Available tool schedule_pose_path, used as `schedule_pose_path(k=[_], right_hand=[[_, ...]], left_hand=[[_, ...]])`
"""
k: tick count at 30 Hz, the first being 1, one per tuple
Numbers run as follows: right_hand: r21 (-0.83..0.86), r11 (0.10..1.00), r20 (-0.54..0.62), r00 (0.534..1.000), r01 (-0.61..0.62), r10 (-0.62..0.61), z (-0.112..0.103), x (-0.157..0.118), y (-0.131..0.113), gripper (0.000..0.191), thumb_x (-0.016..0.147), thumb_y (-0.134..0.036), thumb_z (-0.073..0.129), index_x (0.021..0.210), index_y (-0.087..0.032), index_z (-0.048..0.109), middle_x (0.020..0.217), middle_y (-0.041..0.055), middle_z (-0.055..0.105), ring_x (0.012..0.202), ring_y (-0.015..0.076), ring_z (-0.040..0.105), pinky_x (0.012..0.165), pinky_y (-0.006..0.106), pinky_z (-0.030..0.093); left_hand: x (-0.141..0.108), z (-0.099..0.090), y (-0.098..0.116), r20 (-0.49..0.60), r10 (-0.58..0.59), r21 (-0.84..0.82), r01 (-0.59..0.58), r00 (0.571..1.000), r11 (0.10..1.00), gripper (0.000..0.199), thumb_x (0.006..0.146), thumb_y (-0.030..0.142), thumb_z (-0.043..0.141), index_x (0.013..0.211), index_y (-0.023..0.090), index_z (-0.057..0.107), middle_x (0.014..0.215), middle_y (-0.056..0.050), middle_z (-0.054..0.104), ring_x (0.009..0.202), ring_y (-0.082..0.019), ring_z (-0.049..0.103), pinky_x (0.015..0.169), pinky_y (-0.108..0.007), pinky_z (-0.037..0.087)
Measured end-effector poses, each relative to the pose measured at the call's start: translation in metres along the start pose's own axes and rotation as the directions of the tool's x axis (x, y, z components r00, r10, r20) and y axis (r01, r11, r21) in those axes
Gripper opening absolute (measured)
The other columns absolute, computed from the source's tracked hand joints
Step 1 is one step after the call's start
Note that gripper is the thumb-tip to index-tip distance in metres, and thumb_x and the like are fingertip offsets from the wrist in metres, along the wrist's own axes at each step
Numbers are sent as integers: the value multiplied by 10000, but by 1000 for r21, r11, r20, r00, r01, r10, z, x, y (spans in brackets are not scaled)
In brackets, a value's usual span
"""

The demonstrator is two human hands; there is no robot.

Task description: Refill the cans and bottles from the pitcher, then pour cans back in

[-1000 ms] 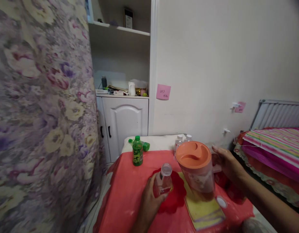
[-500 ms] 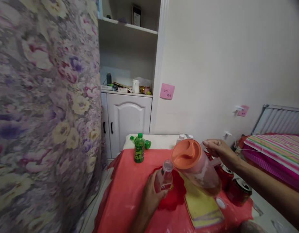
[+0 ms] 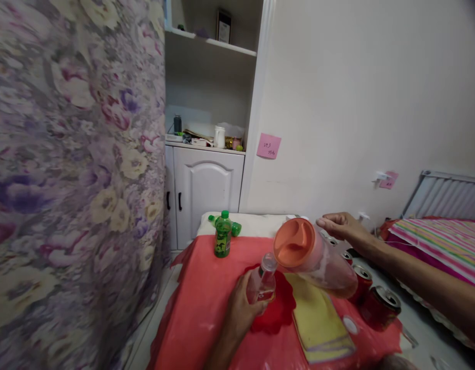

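My left hand (image 3: 241, 300) is wrapped round a clear plastic bottle (image 3: 263, 285) with a reddish label, held over a red scalloped mat (image 3: 278, 313). To its right, a translucent pitcher (image 3: 331, 270) with an orange lid (image 3: 295, 241) is steeply tilted, its lid end close to the bottle's mouth. Pale liquid lies along the pitcher's lower side. My right hand (image 3: 339, 226) is closed at the pitcher's handle side, though the grip itself is partly hidden. I cannot make out a stream between pitcher and bottle.
A green bottle (image 3: 223, 239) stands at the back left of the red tablecloth (image 3: 198, 303), with another green bottle (image 3: 235, 228) lying behind it. A folded yellow cloth (image 3: 322, 324) and a white cap (image 3: 350, 325) lie at right. Several red cans (image 3: 380, 308) line the right edge.
The pitcher has tipped further over, its base rising and its lid turning more toward the bottle. My right hand has risen slightly. My left hand still holds the bottle in much the same place.
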State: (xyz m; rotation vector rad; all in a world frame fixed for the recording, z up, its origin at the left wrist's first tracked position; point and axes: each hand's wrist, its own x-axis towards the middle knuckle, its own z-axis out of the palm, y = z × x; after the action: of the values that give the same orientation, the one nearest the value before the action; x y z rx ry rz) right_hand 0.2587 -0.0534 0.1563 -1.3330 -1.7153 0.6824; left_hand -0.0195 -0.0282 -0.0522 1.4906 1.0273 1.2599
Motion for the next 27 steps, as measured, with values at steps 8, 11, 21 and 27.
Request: schedule_pose_path(k=[8,11,21,27], right_hand=[[-127,992,15,1000,4,-2,-6,9,-6,576,752,-680,670,567,-223,372,582,-69,248,547,96,207,512,267,167],[-144,989,14,1000,11,-10,-6,13,-6,574,749,-679,674,584,-222,368,605,-64,254,563,101,229,525,272,178],[-199,980,47,999,23,-14,-3,21,-11,538,800,-648,648,604,-214,399,606,-61,288,561,100,268,522,275,188],[-254,966,53,998,47,-34,0,23,-16,526,813,-644,637,605,-203,441,592,-58,315,551,98,290,505,267,195]], left_hand=[[3,2,-5,3,-16,27,16,1000,1000,769,538,88,757,1287,162,600,1333,-133,651,1237,-313,592,1076,-419,449],[3,2,-6,11,-24,33,24,1000,999,768,545,88,765,1290,169,595,1337,-122,652,1239,-309,594,1075,-407,453],[5,2,-8,17,-26,65,25,1000,998,784,550,84,772,1303,183,579,1371,-121,630,1277,-303,569,1105,-417,426],[5,1,-5,35,-6,61,3,999,998,757,563,95,773,1289,209,588,1338,-99,650,1250,-282,583,1086,-393,440]])
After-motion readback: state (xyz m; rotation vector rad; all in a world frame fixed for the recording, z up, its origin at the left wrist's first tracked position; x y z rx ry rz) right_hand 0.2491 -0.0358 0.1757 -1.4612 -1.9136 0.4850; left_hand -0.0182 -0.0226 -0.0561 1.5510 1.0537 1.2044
